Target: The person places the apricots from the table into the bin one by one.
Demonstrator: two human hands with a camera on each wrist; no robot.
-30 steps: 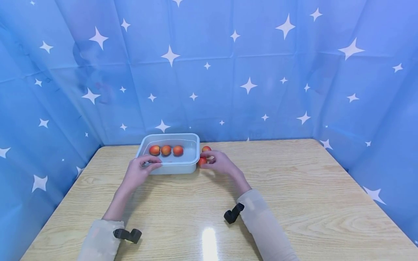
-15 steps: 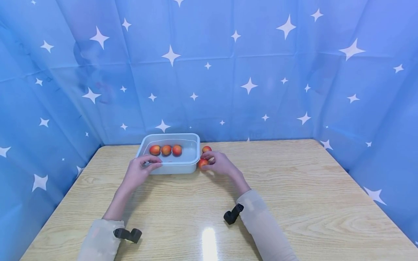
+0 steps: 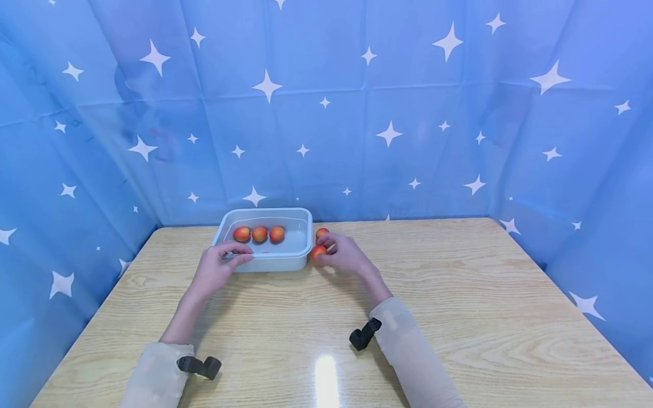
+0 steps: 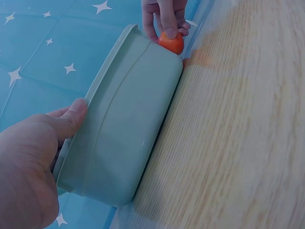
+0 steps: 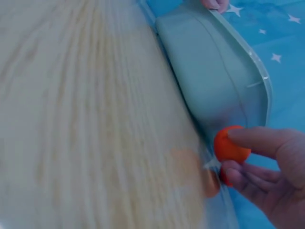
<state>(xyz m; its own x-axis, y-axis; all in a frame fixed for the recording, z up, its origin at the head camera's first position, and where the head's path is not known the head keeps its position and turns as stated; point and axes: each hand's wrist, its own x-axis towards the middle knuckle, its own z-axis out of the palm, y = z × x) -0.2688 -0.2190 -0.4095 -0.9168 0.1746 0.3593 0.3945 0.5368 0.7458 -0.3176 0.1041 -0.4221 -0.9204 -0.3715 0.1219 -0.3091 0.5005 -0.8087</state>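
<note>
A pale blue-green plastic container (image 3: 280, 264) stands upright near the table's far edge. My left hand (image 3: 214, 272) pinches its near rim at the left, thumb outside in the left wrist view. Inside lie three small round red-orange fruits in a row: the left fruit (image 3: 242, 234), the middle fruit (image 3: 259, 234) and the right fruit (image 3: 277, 234). Just outside the right end, my right hand (image 3: 347, 255) holds another red-orange fruit (image 5: 228, 144) between thumb and fingers. Behind it sits one more fruit (image 3: 321, 232), partly covered by the fingers. The near rim hides part of the container's floor.
The wooden table (image 3: 285, 323) stretches toward me and to the right. A blue curtain (image 3: 326, 130) with white stars hangs close behind the container and along both sides. Black wrist cameras sit on the left sleeve (image 3: 153, 374) and right sleeve (image 3: 413, 351).
My right fingers have shifted slightly around the fruit outside, which has moved a little. The right fruit in the container sits marginally farther left than one second ago. My left hand stays put.
</note>
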